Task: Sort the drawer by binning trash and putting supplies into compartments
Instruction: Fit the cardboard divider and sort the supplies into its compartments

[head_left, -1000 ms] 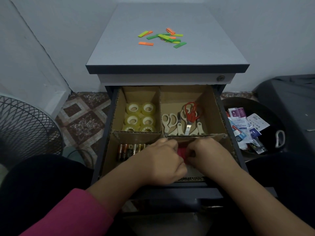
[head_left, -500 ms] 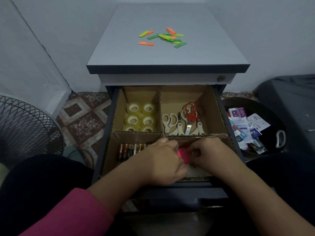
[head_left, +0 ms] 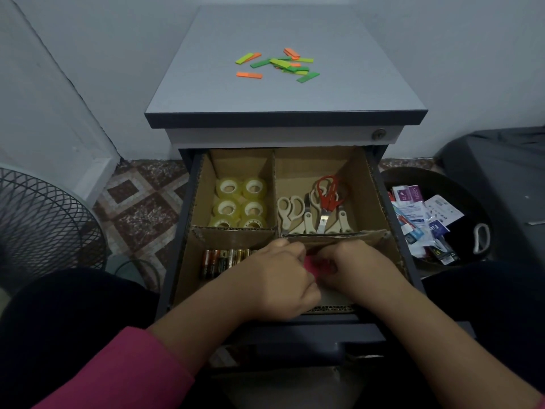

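An open drawer (head_left: pixel 380 202) lined with brown cardboard dividers forms four compartments. The far-left compartment holds six rolls of clear tape (head_left: pixel 239 205) lying flat in two columns. The far-right compartment holds several scissors (head_left: pixel 312 212), mostly cream-handled, with one red-handled pair on top, blades pointing toward the viewer. The near-left compartment holds a row of batteries (head_left: pixel 221 261) lying side by side. In the near-right compartment lies a small pink item (head_left: pixel 317 265), mostly hidden. Beside the drawer's right side, a dark round bin (head_left: pixel 469 190) holds torn wrappers and packaging (head_left: pixel 418 215).
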Motion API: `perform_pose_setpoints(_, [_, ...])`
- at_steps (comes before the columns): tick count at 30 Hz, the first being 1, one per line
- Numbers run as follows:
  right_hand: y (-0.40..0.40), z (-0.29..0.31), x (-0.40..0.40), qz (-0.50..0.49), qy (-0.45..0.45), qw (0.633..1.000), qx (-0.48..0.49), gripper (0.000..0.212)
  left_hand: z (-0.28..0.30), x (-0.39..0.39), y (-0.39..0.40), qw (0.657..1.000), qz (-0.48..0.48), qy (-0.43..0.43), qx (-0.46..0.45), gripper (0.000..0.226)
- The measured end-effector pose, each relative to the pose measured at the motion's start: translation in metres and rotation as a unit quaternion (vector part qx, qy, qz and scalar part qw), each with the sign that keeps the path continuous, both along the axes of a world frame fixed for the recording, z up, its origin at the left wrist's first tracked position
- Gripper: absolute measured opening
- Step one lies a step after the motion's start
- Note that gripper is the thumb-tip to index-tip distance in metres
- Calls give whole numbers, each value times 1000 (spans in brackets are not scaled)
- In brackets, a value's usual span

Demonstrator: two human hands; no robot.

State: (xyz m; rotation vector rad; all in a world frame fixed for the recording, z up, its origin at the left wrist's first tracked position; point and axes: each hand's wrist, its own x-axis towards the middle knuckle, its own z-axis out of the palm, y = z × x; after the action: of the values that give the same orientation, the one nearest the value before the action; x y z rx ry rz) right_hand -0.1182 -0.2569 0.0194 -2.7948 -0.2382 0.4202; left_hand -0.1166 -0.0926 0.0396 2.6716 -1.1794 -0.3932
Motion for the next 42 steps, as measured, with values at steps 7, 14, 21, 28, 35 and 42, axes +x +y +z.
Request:
perform_pose_setpoints(7, [-14,9,2,-45,9,999,11,25,5,2,0,1000,0,29,2,40])
perform_pose_setpoints(14, [-15,7,3,-48,18,999,-7,33,5,3,-1,1000,-6,21,22,39])
perform_pose_setpoints(21, [-13,8,2,-42,9,999,2,29,1,3,0,1000,-6,3,8,41])
perform_pose_setpoints(28, [-14,6,0,-41,12,999,-9,36,-4,0,-1,999,-32,-31,0,64])
perform_pose_setpoints(35, [-10,2,2,-34,17,999,-8,34,-6,-1,-2,997,-30,-70,0,61])
perform_pose_setpoints(42, [-12,4,2,-33,20,999,0,31,-5,3,0,999,-34,-28,16,45])
